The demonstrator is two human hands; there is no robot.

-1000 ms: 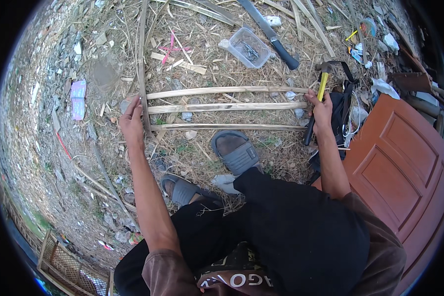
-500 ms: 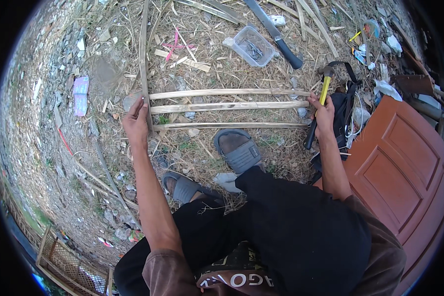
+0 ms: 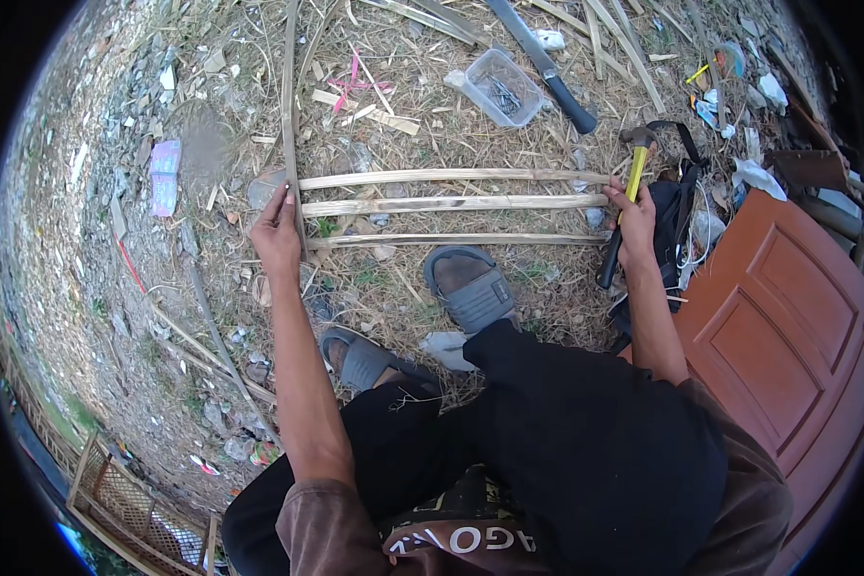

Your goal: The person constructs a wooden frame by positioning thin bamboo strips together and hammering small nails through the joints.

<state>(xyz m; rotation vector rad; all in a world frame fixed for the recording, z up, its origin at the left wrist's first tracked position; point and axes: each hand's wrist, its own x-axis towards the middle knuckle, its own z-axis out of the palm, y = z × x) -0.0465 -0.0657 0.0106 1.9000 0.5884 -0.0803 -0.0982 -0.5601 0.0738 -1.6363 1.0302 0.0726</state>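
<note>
Three thin bamboo slats point(image 3: 451, 204) lie crosswise in front of me, their left ends meeting a long upright bamboo strip point(image 3: 291, 115). At that joint, near the top slat, the fingers of my left hand point(image 3: 276, 235) are pinched on the upright strip. Whether they also hold something small, I cannot make out. My right hand point(image 3: 636, 226) is closed around a hammer point(image 3: 634, 173) with a yellow and black handle, its head pointing away from me. The thumb and fingers of this hand also touch the right ends of the upper slats.
Beyond the slats are a clear plastic tub point(image 3: 501, 88) of nails and a machete point(image 3: 547, 72) with a black handle. A black bag point(image 3: 672, 206) and a reddish-brown panelled door point(image 3: 778, 326) lie at right. My sandalled feet point(image 3: 472, 293) are close to the lowest slat.
The whole view has shifted slightly, so things sit a little farther right. Both hands keep their places at the slat ends, and the hammer is still in my right hand.
</note>
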